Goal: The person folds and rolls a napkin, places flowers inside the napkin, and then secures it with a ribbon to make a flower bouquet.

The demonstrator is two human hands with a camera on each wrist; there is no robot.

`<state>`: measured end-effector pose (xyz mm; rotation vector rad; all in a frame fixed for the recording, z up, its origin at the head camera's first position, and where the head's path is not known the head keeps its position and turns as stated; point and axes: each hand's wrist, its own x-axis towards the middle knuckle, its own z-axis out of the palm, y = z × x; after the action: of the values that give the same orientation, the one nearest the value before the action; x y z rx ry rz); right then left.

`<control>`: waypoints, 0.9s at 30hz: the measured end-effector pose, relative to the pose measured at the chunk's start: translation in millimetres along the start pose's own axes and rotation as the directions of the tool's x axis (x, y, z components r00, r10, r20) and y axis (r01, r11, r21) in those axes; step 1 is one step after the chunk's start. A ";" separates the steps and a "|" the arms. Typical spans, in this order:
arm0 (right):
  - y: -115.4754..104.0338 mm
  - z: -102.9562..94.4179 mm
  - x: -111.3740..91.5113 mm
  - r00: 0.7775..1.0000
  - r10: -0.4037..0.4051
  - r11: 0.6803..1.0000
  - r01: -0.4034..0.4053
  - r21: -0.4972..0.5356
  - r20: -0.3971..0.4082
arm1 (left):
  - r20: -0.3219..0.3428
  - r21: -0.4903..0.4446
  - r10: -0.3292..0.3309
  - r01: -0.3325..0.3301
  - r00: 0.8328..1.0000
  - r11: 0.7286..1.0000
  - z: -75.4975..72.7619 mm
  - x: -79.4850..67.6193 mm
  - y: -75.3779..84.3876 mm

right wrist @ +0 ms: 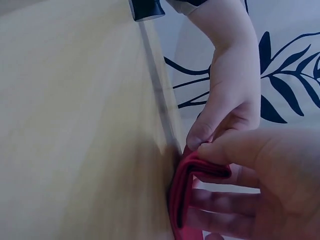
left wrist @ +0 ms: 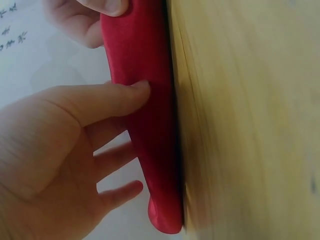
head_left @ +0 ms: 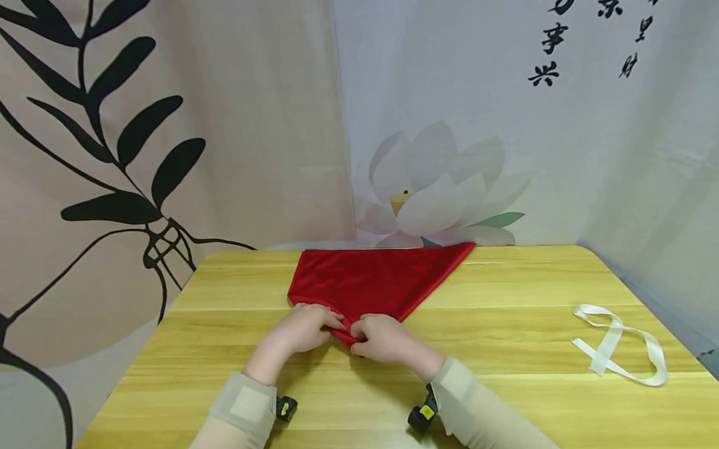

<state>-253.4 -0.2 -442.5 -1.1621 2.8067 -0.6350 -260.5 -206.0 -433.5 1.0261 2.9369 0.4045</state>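
A red satiny cloth, folded into layers, lies toward the table's far side with its narrow end pointing at me. My left hand pinches its near left edge; in the left wrist view the thumb presses the front of the cloth while the other fingers are behind it. At the narrow end, my right hand pinches the cloth close beside the left. The right wrist view has stacked folds of the cloth bent over between the thumb and fingers of the right hand.
The wooden table has a white ribbon lying loosely looped on its right side. Behind the table hang a curtain with black leaf prints and another with a lotus print. Each wrist wears a small black camera.
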 end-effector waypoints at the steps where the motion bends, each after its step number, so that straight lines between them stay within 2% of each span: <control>1: -0.4 -0.8 -0.4 1.000 0.003 1.000 -0.003 0.007 -0.002 | -0.005 -0.003 0.000 0.000 1.000 1.000 -0.2 -0.4 0.3; 11: 3.8 -7.9 0.3 0.997 0.083 0.985 -0.083 0.153 0.006 | -0.018 -0.013 -0.003 0.003 1.000 1.000 -3.8 -0.5 0.2; 15: 9.2 -12.1 1.2 0.994 0.110 0.963 -0.110 0.246 0.016 | -0.008 -0.036 -0.028 0.028 1.000 0.999 -5.1 2.9 -1.8; 20: 17.4 -14.4 1.6 0.987 0.150 0.915 -0.161 0.369 0.057 | 0.002 -0.068 -0.076 0.076 0.997 0.995 -6.7 6.8 -3.0; 23: 20.5 -14.1 1.7 0.985 0.154 0.901 -0.170 0.399 0.072 | 0.010 -0.074 -0.097 0.098 0.995 0.992 -7.9 7.8 -3.5; 27: 22.0 -13.7 1.8 0.986 0.151 0.898 -0.167 0.407 0.072 | 0.012 -0.071 -0.107 0.108 0.994 0.992 -10.3 9.1 -3.8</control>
<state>-272.0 17.5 -438.2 -0.8440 2.5194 -1.1063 -270.8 -205.8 -423.7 0.8553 2.9299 0.4974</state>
